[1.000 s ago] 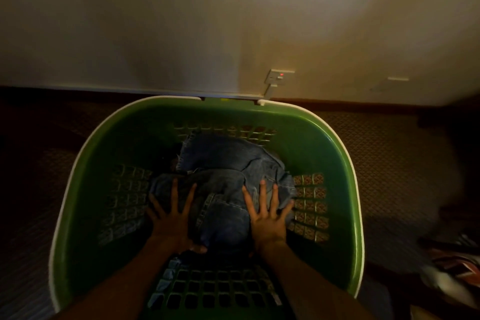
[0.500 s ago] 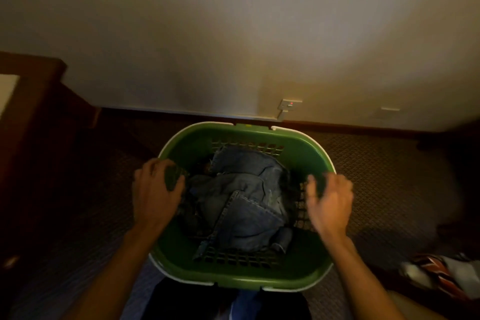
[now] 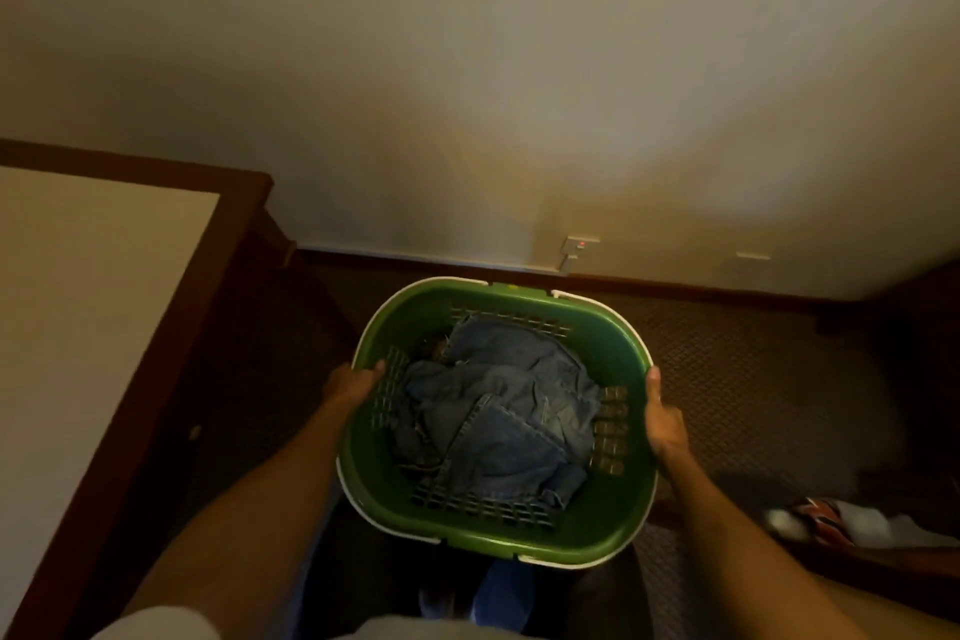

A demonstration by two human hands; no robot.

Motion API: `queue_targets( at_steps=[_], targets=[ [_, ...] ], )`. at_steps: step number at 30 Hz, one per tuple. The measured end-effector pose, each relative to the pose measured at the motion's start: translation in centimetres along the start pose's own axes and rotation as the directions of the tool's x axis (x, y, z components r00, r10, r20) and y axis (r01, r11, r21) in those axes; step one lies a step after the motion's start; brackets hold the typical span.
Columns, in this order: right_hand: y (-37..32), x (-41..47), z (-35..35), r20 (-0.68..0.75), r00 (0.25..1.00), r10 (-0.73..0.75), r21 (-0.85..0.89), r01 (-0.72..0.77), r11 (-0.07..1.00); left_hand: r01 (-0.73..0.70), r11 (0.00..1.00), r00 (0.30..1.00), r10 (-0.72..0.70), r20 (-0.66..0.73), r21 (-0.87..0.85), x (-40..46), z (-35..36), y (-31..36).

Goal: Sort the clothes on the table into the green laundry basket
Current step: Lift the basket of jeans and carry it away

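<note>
I see the table [image 3: 93, 307] at left bare, the green laundry basket [image 3: 618, 530] on the carpet holding crumpled jeans [image 3: 498, 411]. My left hand [image 3: 353, 385] and right hand [image 3: 662, 424] clasp its side rims. Sorting looks done; next, a level lift.

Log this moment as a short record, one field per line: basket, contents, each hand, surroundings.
basket: green laundry basket, white-trimmed rim, held over the dark carpet
contents: crumpled blue denim clothes
left hand: grips the basket's left rim, fingers curled over the edge
right hand: grips the right rim, thumb along the edge
table: at left, pale top with dark wooden frame; the visible part shows no clothes
wall socket: low on the wall behind the basket, small red light on
floor item: striped cloth at lower right, blurred
</note>
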State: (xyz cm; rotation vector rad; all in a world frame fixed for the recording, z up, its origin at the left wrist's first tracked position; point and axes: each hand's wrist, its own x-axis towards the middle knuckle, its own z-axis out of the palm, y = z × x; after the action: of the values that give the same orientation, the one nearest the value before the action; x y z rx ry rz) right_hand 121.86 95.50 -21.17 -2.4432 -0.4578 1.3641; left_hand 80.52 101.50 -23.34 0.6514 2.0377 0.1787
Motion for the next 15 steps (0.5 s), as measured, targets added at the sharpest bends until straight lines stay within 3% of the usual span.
queue_targets(
  at_steps=[7, 12, 15],
  targets=[
    [-2.7, -7.4, -3.9, -0.023, 0.998, -0.064, 0.054, 0.065, 0.996, 0.112, 0.913, 0.985, -0.050, 0.164, -0.393, -2.0, -3.5, -0.3],
    [-5.7, -11.3, -8.2, -0.048, 0.988, -0.150, 0.053, 0.152, 0.987, -0.025, 0.919, 0.995, 0.060, 0.076, -0.394, -12.0, -9.2, 3.4],
    [-6.2, -13.5, -9.7, -0.035, 0.992, -0.123, 0.019, 0.124, 0.992, -0.083, 0.925, 0.992, 0.110, 0.053, -0.372, -15.3, -11.2, 3.3]
  ],
)
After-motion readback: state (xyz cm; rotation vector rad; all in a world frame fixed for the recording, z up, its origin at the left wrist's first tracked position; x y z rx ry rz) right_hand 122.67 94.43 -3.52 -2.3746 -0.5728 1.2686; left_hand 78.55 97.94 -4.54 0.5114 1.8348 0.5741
